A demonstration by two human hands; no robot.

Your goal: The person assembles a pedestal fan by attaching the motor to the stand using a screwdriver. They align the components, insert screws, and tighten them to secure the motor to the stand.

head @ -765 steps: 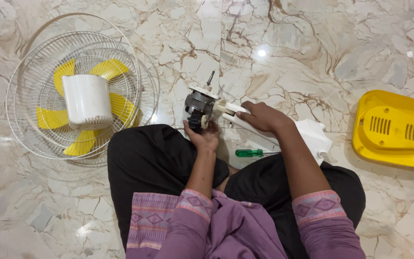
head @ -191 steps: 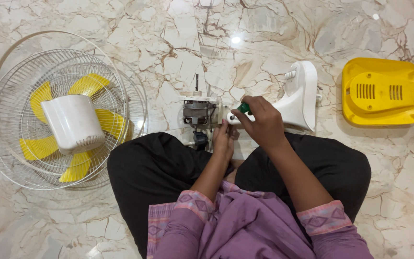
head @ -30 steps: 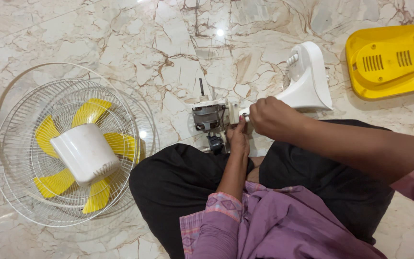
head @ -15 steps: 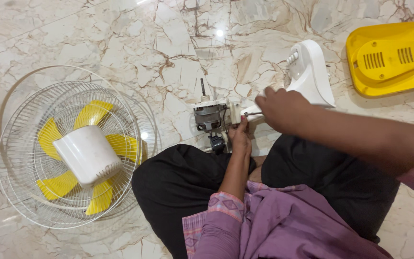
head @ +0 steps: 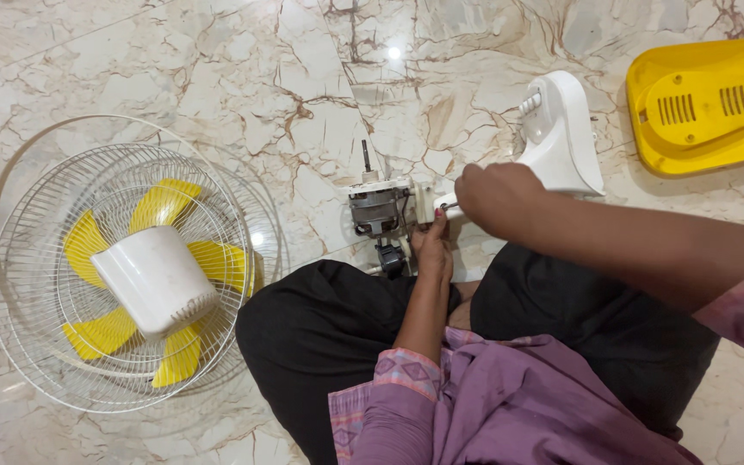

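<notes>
Just ahead of our crossed legs, on the marble floor (head: 217, 52), lies a stripped fan body: a bare motor (head: 376, 207) with its metal shaft pointing away from us, joined to a white neck and stand housing (head: 557, 138) that stretches off to the right. Our left hand (head: 432, 245) reaches up from below, its fingers pinched against the white joint just right of the motor. Our right hand (head: 497, 198) is closed in a fist over a screwdriver; only a short piece of its metal shaft (head: 449, 207) shows, pointing left into that same joint, and the handle is hidden inside the fist.

We judge the motor end to be the heavy part: dense metal, stiff, likely to tip the whole piece toward itself if lifted by the stand. The white plastic looks light, smooth and somewhat slippery, and the thin wires at the motor seem fragile, so the narrow neck beside our left hand looks like the safest place to grip.

Far to the left of both hands rest two wire grilles (head: 36, 284) with a yellow blade (head: 161, 202) and a white motor cover (head: 152, 280) lying on them. Beyond our right hand, at the upper right, sits a yellow rounded cover (head: 703, 103) with two groups of vent slots. We see no packages, labels or signs.
</notes>
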